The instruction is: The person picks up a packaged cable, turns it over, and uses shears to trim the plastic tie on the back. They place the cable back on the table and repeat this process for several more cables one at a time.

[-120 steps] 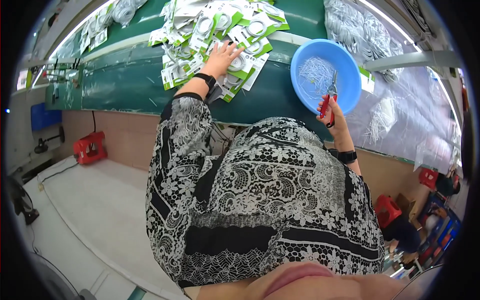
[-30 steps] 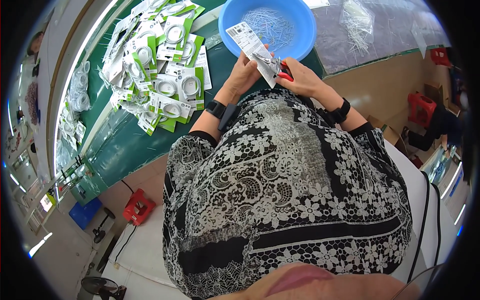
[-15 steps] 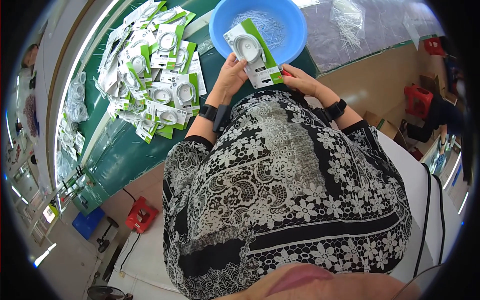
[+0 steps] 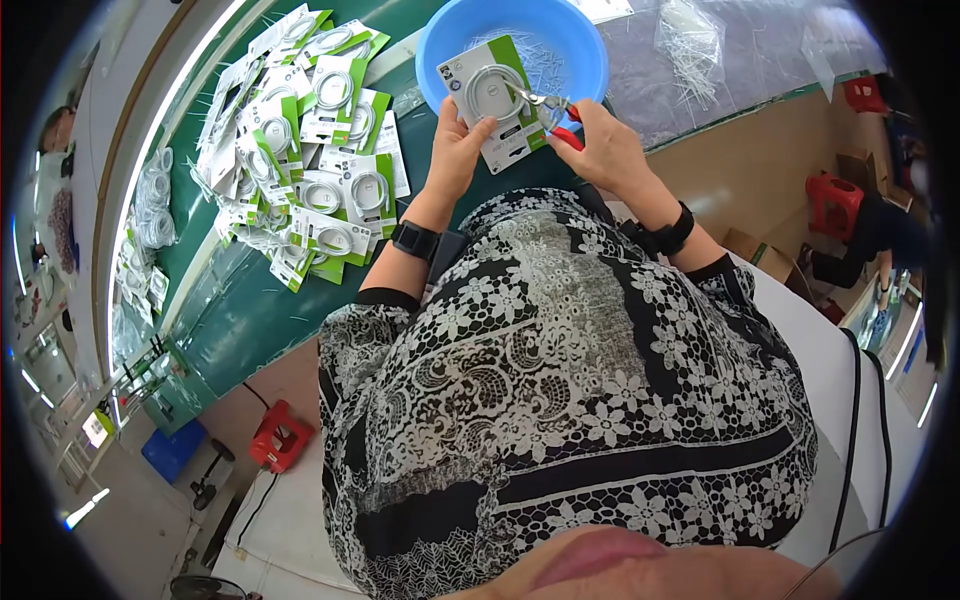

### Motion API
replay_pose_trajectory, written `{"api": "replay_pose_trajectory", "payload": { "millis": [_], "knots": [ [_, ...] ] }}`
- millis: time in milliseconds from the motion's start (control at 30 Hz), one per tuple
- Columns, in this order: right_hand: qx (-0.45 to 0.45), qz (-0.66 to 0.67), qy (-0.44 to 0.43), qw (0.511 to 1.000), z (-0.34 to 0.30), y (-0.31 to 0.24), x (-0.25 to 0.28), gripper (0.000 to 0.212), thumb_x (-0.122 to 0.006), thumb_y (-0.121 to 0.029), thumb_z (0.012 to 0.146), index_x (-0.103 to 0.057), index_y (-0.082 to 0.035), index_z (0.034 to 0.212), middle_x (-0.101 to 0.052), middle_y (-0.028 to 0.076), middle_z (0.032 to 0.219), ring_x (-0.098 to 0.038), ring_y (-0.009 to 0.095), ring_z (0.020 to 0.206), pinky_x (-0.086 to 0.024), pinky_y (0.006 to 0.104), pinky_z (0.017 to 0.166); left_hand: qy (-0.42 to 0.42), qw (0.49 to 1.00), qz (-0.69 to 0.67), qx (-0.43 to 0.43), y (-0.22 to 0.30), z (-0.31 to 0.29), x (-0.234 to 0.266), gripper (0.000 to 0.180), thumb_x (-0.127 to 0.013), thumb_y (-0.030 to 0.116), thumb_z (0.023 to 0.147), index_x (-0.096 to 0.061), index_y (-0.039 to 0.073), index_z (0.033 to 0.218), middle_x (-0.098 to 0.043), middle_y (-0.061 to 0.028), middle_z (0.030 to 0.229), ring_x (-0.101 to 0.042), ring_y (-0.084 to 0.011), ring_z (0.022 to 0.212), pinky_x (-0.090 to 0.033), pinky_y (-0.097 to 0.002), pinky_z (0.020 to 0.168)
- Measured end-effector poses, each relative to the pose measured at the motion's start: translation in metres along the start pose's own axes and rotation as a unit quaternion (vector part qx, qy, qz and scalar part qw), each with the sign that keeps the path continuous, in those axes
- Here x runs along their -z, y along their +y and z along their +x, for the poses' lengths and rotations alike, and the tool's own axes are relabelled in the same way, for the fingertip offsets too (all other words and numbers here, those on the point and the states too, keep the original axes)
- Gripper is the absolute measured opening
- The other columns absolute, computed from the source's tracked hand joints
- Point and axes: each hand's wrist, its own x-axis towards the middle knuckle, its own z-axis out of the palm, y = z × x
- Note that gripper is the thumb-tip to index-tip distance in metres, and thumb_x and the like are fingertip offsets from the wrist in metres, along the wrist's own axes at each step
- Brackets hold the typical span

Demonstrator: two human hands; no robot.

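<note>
Left fingers (image 4: 479,133) pinch a card (image 4: 490,98); right fingers (image 4: 592,122) grip pliers (image 4: 548,114), their tips, hidden before, now over the card's front.

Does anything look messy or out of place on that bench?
Nothing looks plainly damaged. The messiest spot is the pile of carded cables on the green table, left of the left hand: its cards overlap at various angles. The held card shows a neatly coiled cable.

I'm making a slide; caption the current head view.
Left hand holds a carded white cable; right hand holds red-handled cutters over it, near a blue basin.
</note>
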Motion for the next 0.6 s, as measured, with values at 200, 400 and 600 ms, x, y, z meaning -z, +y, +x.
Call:
{"api": "replay_pose_trajectory", "payload": {
  "millis": [200,400,600],
  "knots": [
    [0.011,-0.033,0.014,0.999,0.011,-0.009,0.001,0.041,-0.07,-0.035,0.078,-0.05,-0.005,0.097,-0.061,0.014,0.09,-0.062,0.034,0.081,-0.05,0.0419,0.066,-0.016,0.998,0.046,-0.037,-0.002,0.0,-0.004,0.056,-0.057,-0.002,0.088,-0.03,0.006,0.136,-0.053,-0.0104,0.123,-0.055,-0.0182,0.111,-0.047,-0.032,0.092],
    [0.04,-0.074,0.062,0.994,0.014,-0.006,-0.004,0.039,-0.071,-0.035,0.075,-0.053,-0.006,0.092,-0.061,0.013,0.083,-0.064,0.031,0.071,-0.052,0.0386,0.06,-0.001,0.992,0.114,-0.061,0.004,-0.004,-0.011,0.056,-0.056,-0.002,0.088,-0.032,0.007,0.138,-0.053,-0.0101,0.124,-0.054,-0.0179,0.112,-0.047,-0.0311,0.091],
    [0.014,-0.065,0.036,0.997,0.013,-0.002,-0.004,0.036,-0.071,-0.033,0.076,-0.053,-0.006,0.093,-0.062,0.013,0.084,-0.064,0.033,0.072,-0.052,0.0392,0.061,-0.007,0.972,0.219,-0.082,0.012,-0.004,-0.013,0.057,-0.055,0.001,0.09,-0.029,0.006,0.14,-0.053,-0.0098,0.122,-0.054,-0.0175,0.112,-0.048,-0.0314,0.092]
  ]
}}
